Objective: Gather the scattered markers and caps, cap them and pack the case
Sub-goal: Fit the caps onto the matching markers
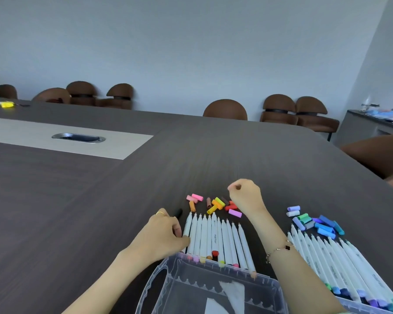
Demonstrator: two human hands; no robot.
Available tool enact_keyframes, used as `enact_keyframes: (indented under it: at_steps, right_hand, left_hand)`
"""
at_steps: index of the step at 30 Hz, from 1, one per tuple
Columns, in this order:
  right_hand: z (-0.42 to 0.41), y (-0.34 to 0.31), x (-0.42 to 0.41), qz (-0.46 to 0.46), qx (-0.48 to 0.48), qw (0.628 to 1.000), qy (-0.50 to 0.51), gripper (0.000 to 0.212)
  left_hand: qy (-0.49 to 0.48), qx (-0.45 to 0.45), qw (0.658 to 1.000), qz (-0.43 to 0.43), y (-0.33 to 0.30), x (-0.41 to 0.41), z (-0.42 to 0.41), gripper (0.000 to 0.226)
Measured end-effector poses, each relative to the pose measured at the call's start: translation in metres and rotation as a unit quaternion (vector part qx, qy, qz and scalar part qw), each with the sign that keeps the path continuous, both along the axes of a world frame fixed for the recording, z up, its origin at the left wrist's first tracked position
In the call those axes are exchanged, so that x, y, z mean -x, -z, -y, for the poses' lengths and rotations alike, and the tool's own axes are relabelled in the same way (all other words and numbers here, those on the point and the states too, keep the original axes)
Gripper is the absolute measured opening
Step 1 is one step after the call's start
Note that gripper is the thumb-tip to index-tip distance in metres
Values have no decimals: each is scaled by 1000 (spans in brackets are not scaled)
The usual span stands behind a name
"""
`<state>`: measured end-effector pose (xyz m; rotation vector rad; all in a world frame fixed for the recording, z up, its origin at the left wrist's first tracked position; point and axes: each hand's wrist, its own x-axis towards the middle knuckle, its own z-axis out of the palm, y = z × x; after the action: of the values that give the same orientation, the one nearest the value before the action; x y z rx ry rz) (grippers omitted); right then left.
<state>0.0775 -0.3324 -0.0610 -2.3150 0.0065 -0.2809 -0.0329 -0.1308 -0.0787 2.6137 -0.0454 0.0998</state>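
Clear plastic case (pixel 216 288) sits nearest, at 6 o'clock. White markers (pixel 216 239) fan out beyond it between the hands. Left hand (pixel 166 232), at 9 o'clock of the row, pinches the outermost marker. Right hand (pixel 245 193), curled, pinches something small above warm-coloured caps (pixel 213 203) at 12 o'clock.

My clear case (pixel 213 288) runs off the bottom edge, its near wall hiding the ends of the white markers (pixel 216 239) beyond it, while whatever my curled right hand (pixel 245 196) pinches beyond those is too small to tell.
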Motion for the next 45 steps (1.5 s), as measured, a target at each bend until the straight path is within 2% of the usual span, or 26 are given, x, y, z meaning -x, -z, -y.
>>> enact_keyframes:
  at_steps: [4, 7, 11, 17, 20, 23, 25, 30, 33, 37, 39, 42, 45]
  right_hand:
    - [3, 13, -1, -68, 16, 997, 28, 17]
    - [-6, 14, 8, -32, -10, 999, 39, 11]
    - [-28, 14, 23, -25, -27, 999, 2, 15]
    - [-52, 27, 33, -12, -4, 999, -35, 8]
    - [-56, 27, 38, -1, -8, 999, -49, 13]
    - [-56, 23, 40, 21, 2, 998, -59, 8]
    - [-54, 21, 40, 20, 28, 997, -74, 7]
    - [-57, 0, 16, -20, 143, 978, -149, 23]
    - [-58, -8, -5, -14, 172, 972, -160, 23]
    - [-63, -1, -11, -54, 193, 964, -175, 25]
    - [-63, 6, -12, -28, 168, 969, -179, 23]
    - [-66, 13, -13, 17, 209, 960, -187, 10]
    - [-67, 15, -15, 35, 223, 954, -195, 10]
  left_hand:
    - [-21, -10, 1000, 17, 0, 0, 2, 23]
    - [-29, -30, 999, 24, 0, 1, 4, 25]
    - [-37, -44, 998, 31, -1, 1, 3, 24]
    - [-68, 19, 997, 41, -3, -4, -4, 29]
    - [-70, 36, 996, 48, -4, -4, -7, 25]
    - [-65, 55, 996, 41, -4, -5, -8, 23]
    - [-67, 71, 995, 37, -4, -5, -7, 23]
    - [-84, 115, 989, 44, -4, -6, -5, 24]
    - [-83, 137, 986, 48, -3, -6, -4, 24]
    - [-83, 155, 982, 63, -4, -6, -9, 24]
    - [-95, 175, 978, 55, -5, -7, -13, 24]
    - [-97, 214, 972, 13, -7, -11, -18, 23]
    - [-87, 262, 961, -33, -10, -14, -25, 25]
